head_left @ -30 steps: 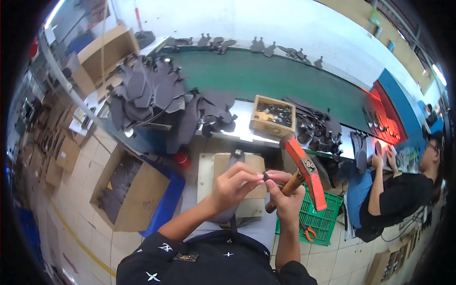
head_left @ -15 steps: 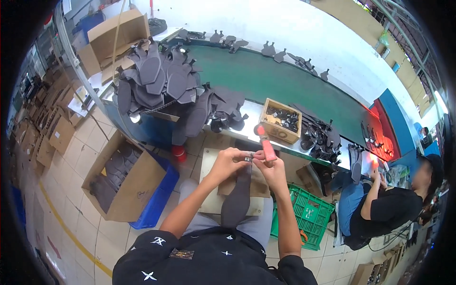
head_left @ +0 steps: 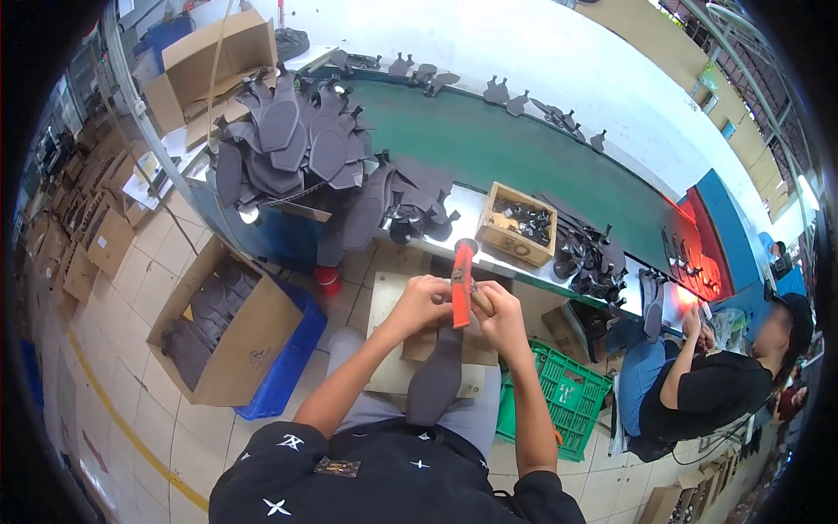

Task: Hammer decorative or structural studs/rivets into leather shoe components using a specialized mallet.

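A dark grey sole-shaped piece [head_left: 435,380] lies lengthwise over the board [head_left: 394,301] between my knees, its wide end towards me. At its narrow far end my left hand [head_left: 419,306] is closed, with thumb and fingertips pinching there; the orange hammer head hides part of that spot. My right hand [head_left: 501,321] is wrapped round the brown handle of a hammer [head_left: 462,293]. The hammer's orange head stands over the narrow end, close to my left fingertips. Whether it touches the piece I cannot tell.
Beyond the board, a wooden box [head_left: 517,229] of small dark parts stands on the bench edge. Grey soles [head_left: 297,131] are heaped at left by the green conveyor [head_left: 489,144]. A carton [head_left: 249,345] and green crate [head_left: 563,397] flank me. A co-worker [head_left: 716,384] sits at right.
The hammer has swung left and turned, so its orange head now lies over the narrow end. My right hand has closed round the handle. My left hand stays about where it was.
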`<action>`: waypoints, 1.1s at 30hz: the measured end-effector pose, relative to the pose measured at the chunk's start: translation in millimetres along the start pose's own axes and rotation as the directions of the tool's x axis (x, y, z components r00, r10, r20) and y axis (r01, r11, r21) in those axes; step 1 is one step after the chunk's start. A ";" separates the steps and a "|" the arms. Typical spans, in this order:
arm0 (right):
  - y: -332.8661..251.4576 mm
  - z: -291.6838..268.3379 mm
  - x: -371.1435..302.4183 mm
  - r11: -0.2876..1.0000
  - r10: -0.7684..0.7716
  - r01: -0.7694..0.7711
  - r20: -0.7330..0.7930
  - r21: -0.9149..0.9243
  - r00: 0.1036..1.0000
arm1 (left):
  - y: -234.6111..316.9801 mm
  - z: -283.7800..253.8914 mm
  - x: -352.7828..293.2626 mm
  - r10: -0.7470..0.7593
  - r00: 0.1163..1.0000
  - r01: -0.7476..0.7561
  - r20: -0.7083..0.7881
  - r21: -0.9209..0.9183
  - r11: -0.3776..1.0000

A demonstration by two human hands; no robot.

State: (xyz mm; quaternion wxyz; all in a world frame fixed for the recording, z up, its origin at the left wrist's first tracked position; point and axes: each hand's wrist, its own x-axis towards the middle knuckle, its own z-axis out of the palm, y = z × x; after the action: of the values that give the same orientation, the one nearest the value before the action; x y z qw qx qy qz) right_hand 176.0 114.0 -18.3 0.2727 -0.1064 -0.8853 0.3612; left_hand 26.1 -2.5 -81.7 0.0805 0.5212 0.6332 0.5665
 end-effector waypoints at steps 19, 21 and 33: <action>-73.6 -23.4 -64.1 0.932 0.313 -0.285 -0.102 0.225 0.944 | 6.7 -7.9 5.2 -0.088 0.984 0.119 0.155 -0.202 0.972; -75.8 -19.2 -76.1 0.979 0.203 -0.196 -0.205 0.052 0.957 | 4.1 -6.6 3.2 -0.067 0.988 0.093 0.142 -0.183 0.979; -94.8 -27.4 -83.0 0.970 -0.021 -0.068 -0.362 -0.233 0.932 | 10.2 -2.9 -10.5 -0.042 0.994 0.027 0.099 0.154 0.988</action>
State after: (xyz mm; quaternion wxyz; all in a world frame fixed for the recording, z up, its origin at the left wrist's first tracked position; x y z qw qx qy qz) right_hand 261.0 30.0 30.3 0.4116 -0.2140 -0.8559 0.2284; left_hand 34.5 -14.1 -77.6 0.0825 0.5428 0.6786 0.4878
